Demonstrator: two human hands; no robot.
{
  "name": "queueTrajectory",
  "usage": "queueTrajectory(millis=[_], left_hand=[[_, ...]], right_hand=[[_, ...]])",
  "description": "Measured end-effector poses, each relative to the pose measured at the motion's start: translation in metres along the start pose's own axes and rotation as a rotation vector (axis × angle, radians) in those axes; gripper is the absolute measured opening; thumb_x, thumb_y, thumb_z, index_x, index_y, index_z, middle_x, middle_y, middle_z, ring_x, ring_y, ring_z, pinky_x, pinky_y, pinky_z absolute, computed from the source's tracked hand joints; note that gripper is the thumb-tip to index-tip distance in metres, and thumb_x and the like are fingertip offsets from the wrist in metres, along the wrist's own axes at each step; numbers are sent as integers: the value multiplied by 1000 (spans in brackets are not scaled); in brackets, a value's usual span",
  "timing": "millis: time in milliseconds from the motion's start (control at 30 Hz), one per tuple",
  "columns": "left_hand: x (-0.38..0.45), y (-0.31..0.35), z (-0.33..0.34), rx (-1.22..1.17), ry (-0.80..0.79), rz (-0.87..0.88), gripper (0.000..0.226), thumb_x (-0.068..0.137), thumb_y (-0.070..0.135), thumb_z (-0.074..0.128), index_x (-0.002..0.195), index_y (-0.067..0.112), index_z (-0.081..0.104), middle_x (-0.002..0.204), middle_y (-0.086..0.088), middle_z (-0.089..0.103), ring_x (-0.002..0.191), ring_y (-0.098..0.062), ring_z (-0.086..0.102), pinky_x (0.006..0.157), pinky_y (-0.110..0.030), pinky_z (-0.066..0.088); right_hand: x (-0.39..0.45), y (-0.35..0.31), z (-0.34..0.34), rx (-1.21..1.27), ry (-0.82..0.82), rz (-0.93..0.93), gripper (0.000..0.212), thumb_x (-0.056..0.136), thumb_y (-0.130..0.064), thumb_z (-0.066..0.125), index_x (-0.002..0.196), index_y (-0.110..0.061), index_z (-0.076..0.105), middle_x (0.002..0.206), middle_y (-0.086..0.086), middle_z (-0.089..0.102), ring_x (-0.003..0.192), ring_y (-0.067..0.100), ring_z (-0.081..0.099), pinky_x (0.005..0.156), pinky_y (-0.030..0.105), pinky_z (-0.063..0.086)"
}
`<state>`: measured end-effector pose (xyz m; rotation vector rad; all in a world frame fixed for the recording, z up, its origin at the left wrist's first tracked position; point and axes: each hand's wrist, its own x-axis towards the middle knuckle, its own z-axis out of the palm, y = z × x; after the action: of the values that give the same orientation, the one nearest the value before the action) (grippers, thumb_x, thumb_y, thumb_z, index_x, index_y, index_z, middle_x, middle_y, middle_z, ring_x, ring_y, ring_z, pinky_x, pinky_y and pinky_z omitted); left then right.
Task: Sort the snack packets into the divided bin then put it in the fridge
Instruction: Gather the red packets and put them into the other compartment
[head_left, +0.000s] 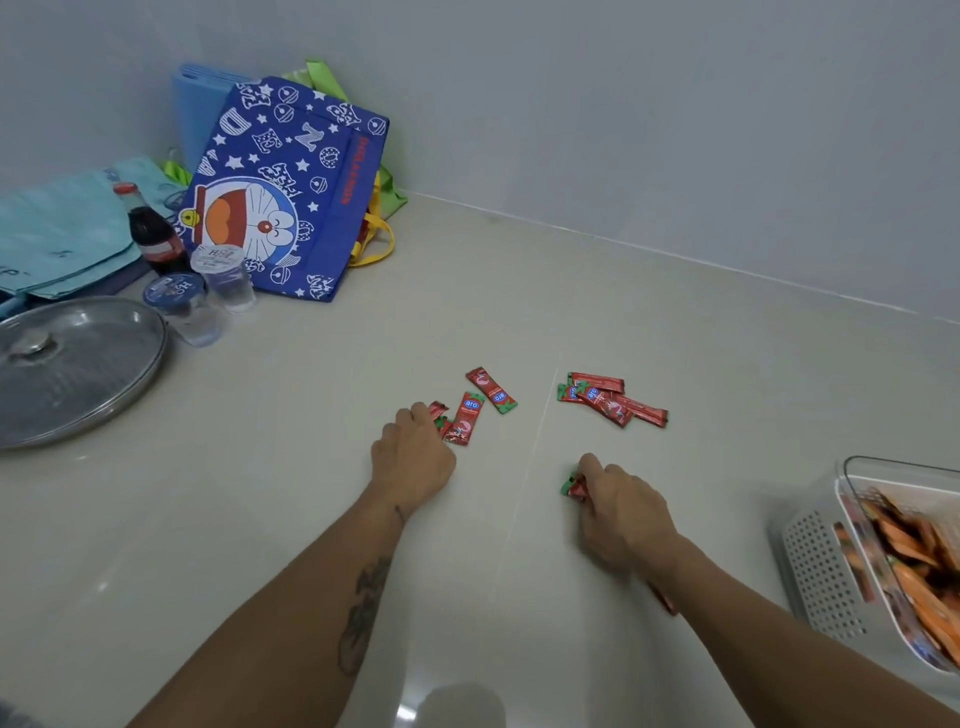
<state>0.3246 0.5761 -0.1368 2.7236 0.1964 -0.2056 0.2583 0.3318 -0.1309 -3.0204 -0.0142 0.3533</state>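
Fingers of the left hand (413, 457) are curling onto a red sauce packet (439, 415) at the near-left cluster, while the right hand (621, 512) is pinching another red packet (573, 486), its green end poking out leftward. Loose packets (613, 397) are lying ahead of the right hand, long axes running left to right. The divided bin (826, 577), already holding orange packets, is sitting nearest the right hand.

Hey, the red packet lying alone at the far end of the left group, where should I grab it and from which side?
Pinch the red packet across its narrow width near the middle, coming straight down from above. It lies flat on the floor, long and thin, angled diagonally, with clear space along both long edges. The left hand is nearest, though it already seems to be touching another packet.
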Motion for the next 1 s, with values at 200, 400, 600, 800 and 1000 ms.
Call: queueTrajectory(millis=[200,400,600,800,1000], left_hand=[[19,15,17,-15,7,-129,62,87,42,60,130,6,35,129,-13,42,116,-31,47,93,-40,42],[28,14,16,0,73,-142,37,87,22,55,120,7,46,122,-13,55,111,-33,48,91,-40,40],[39,33,12,-88,210,120,36,87,19,62,116,6,46,115,-13,51,97,-33,53,81,-40,40],[38,33,39,155,144,390,32,85,18,51,116,14,47,117,-6,49,98,-27,45,78,-37,32],[37,30,44,115,92,454,45,78,5,54,122,14,47,114,-6,56,96,-27,48,76,-35,30]], right_hand=[[27,-2,-11,131,42,-30,20,92,-23,44,111,-21,37,93,3,53,79,29,57,65,37,44],[48,0,-16,338,87,18,20,95,-21,47,113,-27,38,96,3,61,80,26,60,72,44,52],[71,2,-27,424,28,61,61,94,-18,50,150,-24,25,126,10,61,109,35,59,87,42,48],[89,10,-36,339,205,75,49,87,-8,52,134,-19,44,118,8,60,104,33,58,75,41,47],[110,28,-42,184,166,98,41,90,-14,54,129,-19,44,116,9,49,107,29,49,69,36,36]])
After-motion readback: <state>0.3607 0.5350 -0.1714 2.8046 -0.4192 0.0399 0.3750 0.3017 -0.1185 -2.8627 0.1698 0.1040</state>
